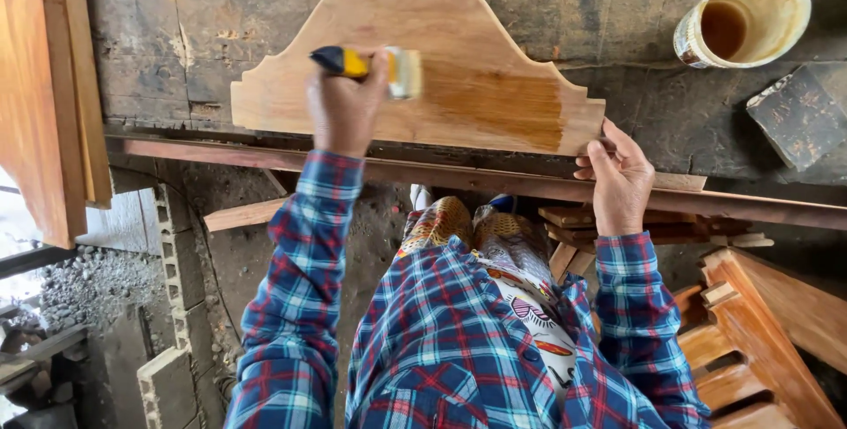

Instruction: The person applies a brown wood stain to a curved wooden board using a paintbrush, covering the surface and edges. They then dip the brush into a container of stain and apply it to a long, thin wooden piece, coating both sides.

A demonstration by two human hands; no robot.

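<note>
Shaped wooden panel (459, 67) lies flat on the worn workbench (618, 23), long axis running left to right, straight edge toward me, peaked top pointing away. Its right part is darker, wet with finish; the left is pale. My left hand (346, 107) is closed around a yellow-handled brush (375, 66), handle pointing left, bristles on the panel near its middle. My right hand (620, 182) grips the panel's near right corner, fingers curled over the edge. An open tin of brown finish (745, 14) stands well apart, far right. A dark block (798, 116) lies near it. Wooden pieces (750, 332) are stacked low right.
</note>
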